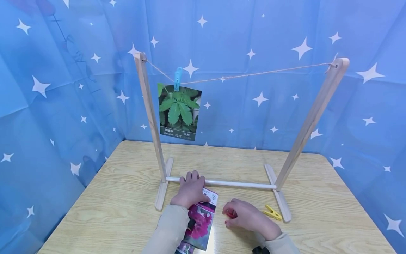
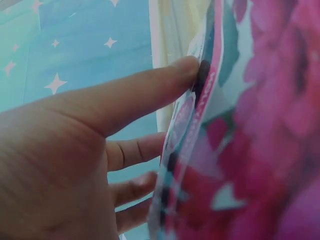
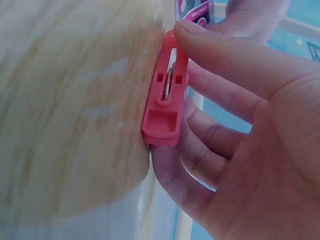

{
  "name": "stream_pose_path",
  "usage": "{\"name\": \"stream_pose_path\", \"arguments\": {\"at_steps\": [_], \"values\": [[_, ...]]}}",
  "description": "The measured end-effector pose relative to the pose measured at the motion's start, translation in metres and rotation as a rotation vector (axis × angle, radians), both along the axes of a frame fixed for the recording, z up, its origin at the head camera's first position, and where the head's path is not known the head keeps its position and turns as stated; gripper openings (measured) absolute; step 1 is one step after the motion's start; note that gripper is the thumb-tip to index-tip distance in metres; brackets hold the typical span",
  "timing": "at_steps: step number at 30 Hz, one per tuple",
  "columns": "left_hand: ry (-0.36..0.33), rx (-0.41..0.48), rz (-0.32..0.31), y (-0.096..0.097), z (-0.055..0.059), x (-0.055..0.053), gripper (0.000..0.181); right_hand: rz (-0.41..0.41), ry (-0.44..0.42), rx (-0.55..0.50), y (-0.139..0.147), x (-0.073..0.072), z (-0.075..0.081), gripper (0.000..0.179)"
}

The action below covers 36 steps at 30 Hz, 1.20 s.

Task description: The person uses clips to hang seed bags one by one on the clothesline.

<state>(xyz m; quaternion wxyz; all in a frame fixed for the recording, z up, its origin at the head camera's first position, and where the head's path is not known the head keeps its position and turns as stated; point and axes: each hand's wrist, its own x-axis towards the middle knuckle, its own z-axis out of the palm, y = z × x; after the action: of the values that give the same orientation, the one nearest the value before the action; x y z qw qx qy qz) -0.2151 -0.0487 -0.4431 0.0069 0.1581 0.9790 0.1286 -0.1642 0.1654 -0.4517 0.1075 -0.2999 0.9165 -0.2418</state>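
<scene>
My left hand (image 1: 191,192) grips the top part of a seed packet (image 1: 200,225) printed with a magenta flower. The left wrist view shows the thumb (image 2: 185,70) at the packet's edge and the other fingers reaching behind it. Further right, my right hand (image 1: 245,216) holds a red clothespin (image 3: 167,95) low at the tabletop, with the thumb at one end and fingers along its side. A second packet (image 1: 185,248) peeks out beneath the first, mostly hidden by it and the left sleeve. A yellow clothespin (image 1: 272,213) lies just beyond the right hand.
A wooden frame with a left post (image 1: 149,116), a right post (image 1: 312,123) and a white crossbar (image 1: 238,183) stands on the table (image 1: 120,197). From its sagging string (image 1: 253,74), a blue clothespin (image 1: 177,79) hangs a green leaf card (image 1: 179,113). Behind is a starry blue curtain (image 1: 234,35).
</scene>
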Motion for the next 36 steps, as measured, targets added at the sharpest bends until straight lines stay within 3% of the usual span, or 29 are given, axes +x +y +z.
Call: {"name": "stream_pose_path", "arguments": {"at_steps": [7,14,21,25,32,36], "values": [[-0.066,0.065,-0.004,-0.001,0.003,0.000,0.044,-0.028,-0.052,-0.057,0.007,-0.003,0.000,0.029],[-0.046,0.030,-0.055,-0.001,0.004,0.002,0.042,-0.082,-0.163,-0.089,0.017,-0.008,0.005,0.029],[-0.068,0.062,-0.050,-0.003,0.007,0.001,0.029,-0.045,-0.126,-0.119,0.028,-0.006,0.009,0.006],[-0.118,0.127,-0.039,-0.004,0.007,-0.002,0.026,-0.036,-0.082,-0.131,0.031,-0.005,0.011,0.005],[-0.178,0.247,-0.042,-0.013,0.010,-0.009,0.043,-0.082,-0.099,-0.104,0.034,-0.007,0.014,0.007],[-0.182,0.267,-0.079,-0.018,0.014,-0.009,0.052,-0.100,-0.089,-0.113,0.035,-0.008,0.013,0.008]]}}
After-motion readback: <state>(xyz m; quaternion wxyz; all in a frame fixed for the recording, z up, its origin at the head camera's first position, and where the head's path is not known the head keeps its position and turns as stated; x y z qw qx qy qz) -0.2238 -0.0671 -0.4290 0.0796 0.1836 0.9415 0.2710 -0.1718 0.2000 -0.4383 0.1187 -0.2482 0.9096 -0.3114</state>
